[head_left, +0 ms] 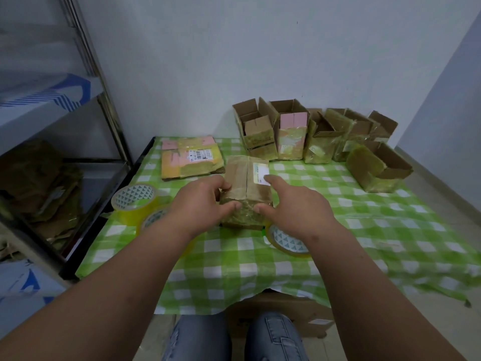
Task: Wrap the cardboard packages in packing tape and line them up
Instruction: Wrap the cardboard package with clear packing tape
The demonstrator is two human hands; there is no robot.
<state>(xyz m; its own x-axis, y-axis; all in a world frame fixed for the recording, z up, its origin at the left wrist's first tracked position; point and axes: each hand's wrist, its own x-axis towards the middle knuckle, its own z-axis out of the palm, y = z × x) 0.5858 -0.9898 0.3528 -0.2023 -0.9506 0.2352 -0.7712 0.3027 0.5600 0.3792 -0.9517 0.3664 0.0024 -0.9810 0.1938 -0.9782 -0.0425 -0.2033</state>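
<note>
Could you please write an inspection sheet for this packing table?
Surface: green checked tablecloth over a low table.
Job's things: closed box at centre; open boxes lined up by the wall; three tape rolls.
Clutter: flattened cartons at the back left.
Hands: left hand and right hand grip the closed box, fingers curled at its sides.
Cables: nothing seen.
Surroundings: metal shelf on the left, white wall behind.
</note>
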